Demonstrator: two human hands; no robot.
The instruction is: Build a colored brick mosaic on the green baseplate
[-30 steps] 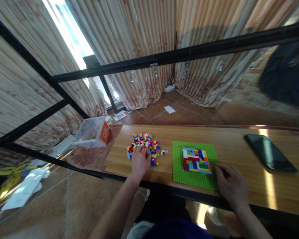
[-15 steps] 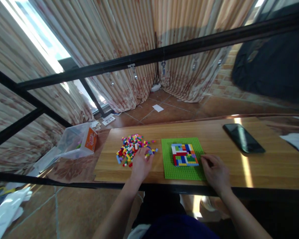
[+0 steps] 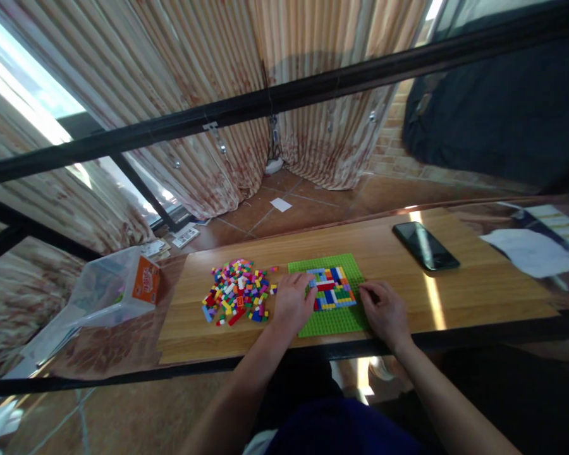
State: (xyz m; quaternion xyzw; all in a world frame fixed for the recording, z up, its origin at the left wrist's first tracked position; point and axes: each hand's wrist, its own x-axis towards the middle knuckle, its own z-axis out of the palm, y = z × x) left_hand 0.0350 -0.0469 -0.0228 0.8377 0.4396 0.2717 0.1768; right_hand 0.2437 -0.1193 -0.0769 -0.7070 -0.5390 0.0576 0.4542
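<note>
A green baseplate [image 3: 329, 323] lies near the front edge of the wooden table [image 3: 478, 287], with a flat patch of coloured bricks [image 3: 330, 292] built on it. To its left sits a loose pile of small coloured bricks [image 3: 234, 298]. My left hand [image 3: 291, 303] rests at the baseplate's left edge, fingertips pinched at the patch's left side; what they hold is too small to name. My right hand [image 3: 384, 313] lies curled on the table at the baseplate's right edge, touching it, with nothing seen in it.
A black phone [image 3: 424, 245] lies on the table to the right, papers [image 3: 533, 243] beyond it. A clear plastic box with an orange label [image 3: 118, 287] stands off the table's left end. Black frame bars [image 3: 284, 95] cross above; curtains hang behind.
My left hand has left the loose pile and moved right to the brick patch on the baseplate. My right hand stays by the plate's right edge. The camera has swung to the right.
</note>
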